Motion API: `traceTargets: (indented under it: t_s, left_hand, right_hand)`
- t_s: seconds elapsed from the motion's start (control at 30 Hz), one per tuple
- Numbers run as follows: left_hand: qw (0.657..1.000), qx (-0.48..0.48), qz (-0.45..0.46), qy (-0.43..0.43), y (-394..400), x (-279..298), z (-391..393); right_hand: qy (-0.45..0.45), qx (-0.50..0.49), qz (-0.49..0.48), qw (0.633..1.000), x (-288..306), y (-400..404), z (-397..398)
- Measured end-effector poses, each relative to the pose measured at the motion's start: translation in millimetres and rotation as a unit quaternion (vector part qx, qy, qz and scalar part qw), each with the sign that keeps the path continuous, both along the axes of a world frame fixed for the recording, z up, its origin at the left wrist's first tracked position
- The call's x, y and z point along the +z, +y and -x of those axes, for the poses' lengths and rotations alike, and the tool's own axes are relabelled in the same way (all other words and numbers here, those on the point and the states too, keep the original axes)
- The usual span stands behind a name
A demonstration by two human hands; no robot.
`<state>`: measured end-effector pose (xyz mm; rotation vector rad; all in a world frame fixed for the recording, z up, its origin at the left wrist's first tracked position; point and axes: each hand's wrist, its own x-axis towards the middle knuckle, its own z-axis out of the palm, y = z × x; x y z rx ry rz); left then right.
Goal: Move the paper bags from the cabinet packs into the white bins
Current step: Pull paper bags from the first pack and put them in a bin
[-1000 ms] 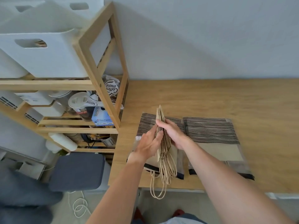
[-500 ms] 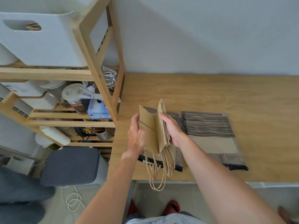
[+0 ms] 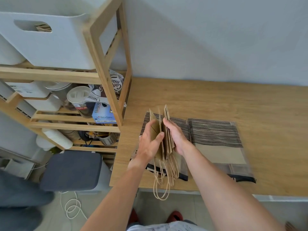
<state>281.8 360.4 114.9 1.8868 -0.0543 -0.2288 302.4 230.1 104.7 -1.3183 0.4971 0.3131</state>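
Head view: wooden table (image 3: 216, 100) is the landmark.
Paper bags (image 3: 166, 139): flat brown kraft stack with twisted cord handles, held on edge above the table's near edge.
Left hand (image 3: 148, 144): fingers curled round the outermost bag.
Right hand (image 3: 176, 137): clasps the remaining stack.
Packs (image 3: 215, 144): two flat, clear, black-striped, on the table.
White bin (image 3: 50, 42): smooth plastic, on the shelf left of the table; brown paper shows through its handle slot.

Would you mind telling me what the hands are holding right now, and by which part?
Both hold folded paper bags by their flat sides: the right hand clasps the main stack, the left hand pinches a few bags apart. The handles hang free.
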Motion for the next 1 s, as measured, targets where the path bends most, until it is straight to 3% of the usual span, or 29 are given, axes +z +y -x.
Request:
traceTargets:
  t_s: [0.2,0.6,0.73,0.87,1.0]
  left_hand:
    - [0.998,-0.019,-0.054,-0.020,-2,-1,-3]
    - [0.994,-0.024,-0.054,-0.094,-6,2,2]
    - [0.996,-0.050,-0.054,-0.043,-11,8,2]
    - [0.995,-0.046,-0.074,-0.048,-15,6,2]
    - [0.995,-0.034,-0.066,-0.061,-13,6,1]
  right_hand:
    - [0.013,0.007,0.000,1.000,2,1,0]
    - [0.029,0.000,0.019,0.999,3,-2,6]
    - [0.063,-0.015,0.007,0.998,9,-1,8]
    - [0.092,-0.019,-0.001,0.996,20,-2,13]
    - [0.096,0.010,-0.025,0.995,-23,-19,-4]
